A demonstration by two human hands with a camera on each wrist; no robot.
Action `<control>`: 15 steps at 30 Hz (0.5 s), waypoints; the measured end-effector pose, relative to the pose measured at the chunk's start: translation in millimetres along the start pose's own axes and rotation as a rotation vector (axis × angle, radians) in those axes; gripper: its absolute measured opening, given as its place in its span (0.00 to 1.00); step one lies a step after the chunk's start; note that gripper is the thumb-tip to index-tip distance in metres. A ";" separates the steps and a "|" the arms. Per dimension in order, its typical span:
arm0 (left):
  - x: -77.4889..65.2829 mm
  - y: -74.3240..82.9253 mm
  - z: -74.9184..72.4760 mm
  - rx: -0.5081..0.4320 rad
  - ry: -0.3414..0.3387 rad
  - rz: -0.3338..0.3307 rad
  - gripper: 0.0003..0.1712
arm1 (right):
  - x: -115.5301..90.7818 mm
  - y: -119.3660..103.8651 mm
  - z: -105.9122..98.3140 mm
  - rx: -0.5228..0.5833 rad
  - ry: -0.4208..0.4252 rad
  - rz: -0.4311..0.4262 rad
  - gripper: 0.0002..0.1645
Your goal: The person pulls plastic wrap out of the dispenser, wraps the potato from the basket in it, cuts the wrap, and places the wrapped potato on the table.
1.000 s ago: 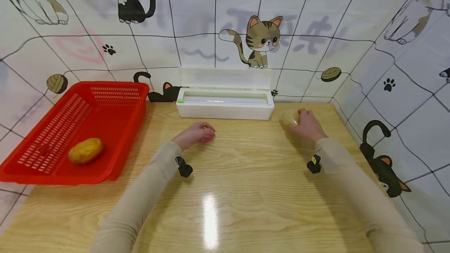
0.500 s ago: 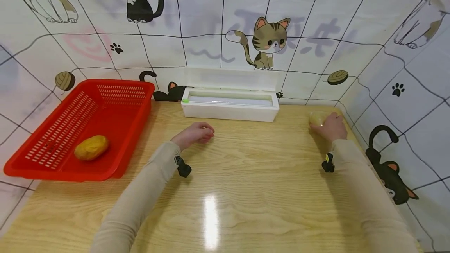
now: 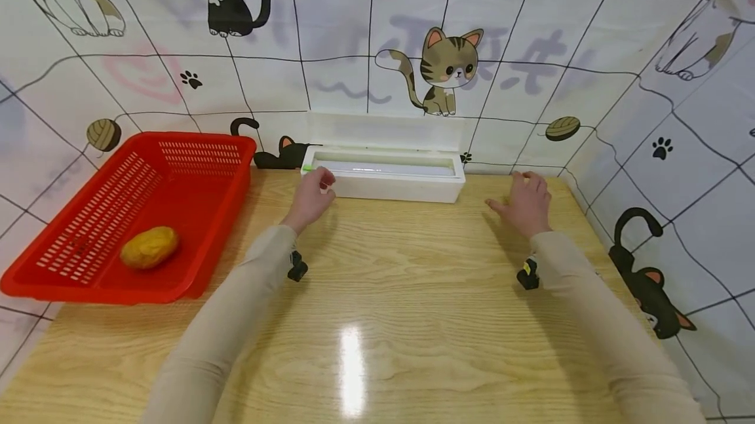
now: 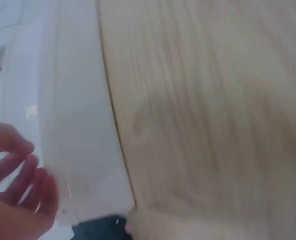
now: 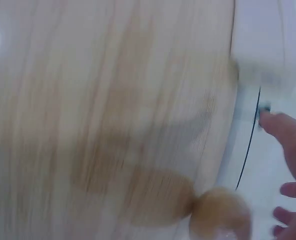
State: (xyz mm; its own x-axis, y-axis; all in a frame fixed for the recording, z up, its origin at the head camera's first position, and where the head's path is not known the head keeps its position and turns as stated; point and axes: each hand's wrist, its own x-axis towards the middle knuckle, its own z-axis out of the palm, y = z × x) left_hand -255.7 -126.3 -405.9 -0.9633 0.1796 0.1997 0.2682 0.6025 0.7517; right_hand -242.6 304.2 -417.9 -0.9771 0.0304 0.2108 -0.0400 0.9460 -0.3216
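The white cling film box (image 3: 386,187) stands against the back wall with its lid raised and a pale roll inside. My left hand (image 3: 309,198) is at the box's left end, thumb and fingers loosely bent; the left wrist view shows this hand (image 4: 23,185) over the box (image 4: 83,110), with nothing visible in it. Right of the box, my right hand (image 3: 525,204) has its fingers spread and thumb apart. A round yellow-brown potato-like thing (image 5: 220,215) sits near that hand (image 5: 293,150) in the right wrist view, apart from it; the head view hides it behind the hand.
A red perforated basket (image 3: 206,267) stands on the left, holding a yellow potato-like thing (image 3: 149,247). The wooden table (image 3: 413,319) meets a cat-patterned wall covering (image 3: 342,31) at the back and right.
The right hand carried the round yellowish thing to the right, let it go and came back left with fingers spread. My left hand moved forward to the box's left end.
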 end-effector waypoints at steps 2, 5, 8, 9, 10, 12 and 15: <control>6.7 -4.0 -4.7 0.147 0.076 0.078 0.12 | 0.4 -11.4 2.0 -0.032 0.045 -0.062 0.46; 14.5 -13.1 -11.1 0.298 0.138 0.106 0.14 | 1.8 -22.1 1.7 -0.071 0.068 -0.110 0.42; 20.8 -22.6 -17.5 0.385 0.133 0.096 0.17 | 4.5 -28.8 1.9 -0.052 0.038 -0.125 0.39; 22.5 -25.3 -19.5 0.399 0.120 0.090 0.18 | 5.6 -31.0 2.8 -0.041 0.023 -0.134 0.37; 24.0 -27.3 -21.6 0.413 0.103 0.085 0.18 | 6.6 -33.3 4.2 -0.030 0.010 -0.145 0.36; 26.5 -29.4 -24.9 0.439 0.065 0.081 0.18 | 9.3 -37.7 8.5 -0.018 0.002 -0.191 0.33; 28.7 -30.0 -28.0 0.466 0.012 0.086 0.16 | 12.6 -46.6 17.4 0.003 0.014 -0.297 0.27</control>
State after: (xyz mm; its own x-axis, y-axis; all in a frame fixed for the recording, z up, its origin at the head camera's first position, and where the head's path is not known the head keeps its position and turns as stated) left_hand -291.9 -161.0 -405.1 -0.9365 0.2373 0.2582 0.3228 0.8712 0.3700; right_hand -256.7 254.9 -416.3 -0.9193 -0.2435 0.3092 -0.3247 0.9132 -0.2464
